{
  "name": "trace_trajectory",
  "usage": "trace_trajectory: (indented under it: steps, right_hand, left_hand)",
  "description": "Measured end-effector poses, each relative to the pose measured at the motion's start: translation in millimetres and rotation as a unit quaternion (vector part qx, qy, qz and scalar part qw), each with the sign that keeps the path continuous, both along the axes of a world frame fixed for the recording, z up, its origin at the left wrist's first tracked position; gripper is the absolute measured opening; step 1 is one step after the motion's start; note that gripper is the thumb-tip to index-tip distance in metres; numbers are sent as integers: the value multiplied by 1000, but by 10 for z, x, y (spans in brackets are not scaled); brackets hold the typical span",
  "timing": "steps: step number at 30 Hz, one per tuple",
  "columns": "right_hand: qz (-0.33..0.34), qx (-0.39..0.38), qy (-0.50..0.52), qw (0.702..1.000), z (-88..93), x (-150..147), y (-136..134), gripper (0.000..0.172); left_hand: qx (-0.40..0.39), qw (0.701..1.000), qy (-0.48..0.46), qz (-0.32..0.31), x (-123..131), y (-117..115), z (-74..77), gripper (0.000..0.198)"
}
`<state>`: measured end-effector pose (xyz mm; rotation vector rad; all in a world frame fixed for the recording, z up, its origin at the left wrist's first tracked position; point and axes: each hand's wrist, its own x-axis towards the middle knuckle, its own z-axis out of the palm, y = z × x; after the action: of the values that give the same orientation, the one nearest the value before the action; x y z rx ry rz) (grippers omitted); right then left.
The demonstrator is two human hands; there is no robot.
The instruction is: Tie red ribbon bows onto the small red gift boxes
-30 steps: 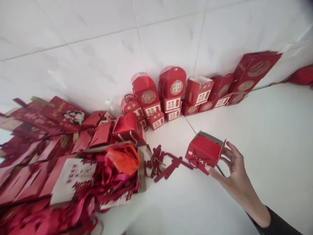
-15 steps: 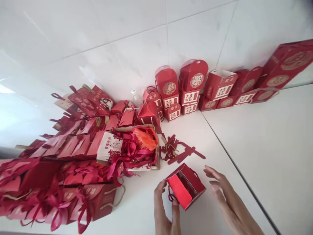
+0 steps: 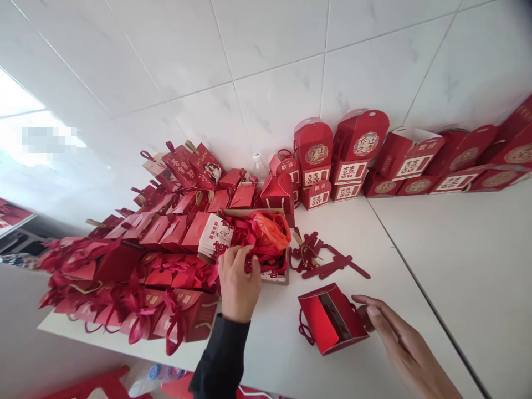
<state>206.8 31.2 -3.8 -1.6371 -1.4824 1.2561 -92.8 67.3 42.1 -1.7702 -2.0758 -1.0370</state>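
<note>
Could drag up a tangle from loosely heaped ribbons (image 3: 245, 231); cannot tell whether pinching any with the curled left hand (image 3: 240, 277). Could nudge the box (image 3: 325, 328) with the loosely spread right hand (image 3: 393, 330), so close beside. Sits on the tabletop (image 3: 415, 244), open-topped, bright red, dark inside, with a looped cord (image 3: 306, 334).

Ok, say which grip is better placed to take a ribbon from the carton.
Probably the left grip: it's at the ribbons in the carton, while the right grip is by the open red box.
</note>
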Motion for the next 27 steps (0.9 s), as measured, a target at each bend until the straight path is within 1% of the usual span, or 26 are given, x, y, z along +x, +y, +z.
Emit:
trace_trajectory:
  steps: [2,5,7,10,11,14,15,16,17,19,21,24,27]
  right_hand:
    - [4,7,-2,1000,-14,14,7,55]
    - [-8,10,1,1000,-37,32,-17,55]
    - [-13,4,-3,1000,-46,51,-26,53]
    - [-3,-2,-17,1000,-35,78,6,59]
    - [0,-4,-18,1000,-23,79,26,61]
    - [2,-8,-16,1000,24,48,76,63]
    - [5,-9,-17,1000,35,32,82,63]
    - [9,-9,-19,1000,41,18,81,63]
    - [12,-6,-21,1000,41,9,74,62]
    - [16,-3,-24,1000,22,14,55,61]
    - [20,-4,-30,999,-11,47,49,60]
    - [17,0,-49,999,-62,125,106,62]
    - [25,51,-106,993,-108,192,258,61]
  left_hand:
    - [-36,999,10,-5,-32,114,-15,24]
    - [-67,998,13,-12,-51,194,-11,16]
    - [-69,997,7,-14,-66,196,14,13]
    - [-58,998,-6,-13,-96,192,66,14]
    - [-55,998,-10,-14,-102,205,84,18]
    - [-53,998,-21,-24,-87,319,136,43]
    - [-57,998,-23,-30,-75,378,151,48]
    - [-63,997,-27,-37,-65,440,164,50]
    - [-69,996,-31,-43,-61,503,175,47]
    - [-77,995,-47,-47,-85,610,194,30]
    - [-72,994,-73,-30,-161,675,211,15]
    - [-43,991,-122,28,-341,704,236,12]
    - [-18,985,-158,67,-497,701,244,12]
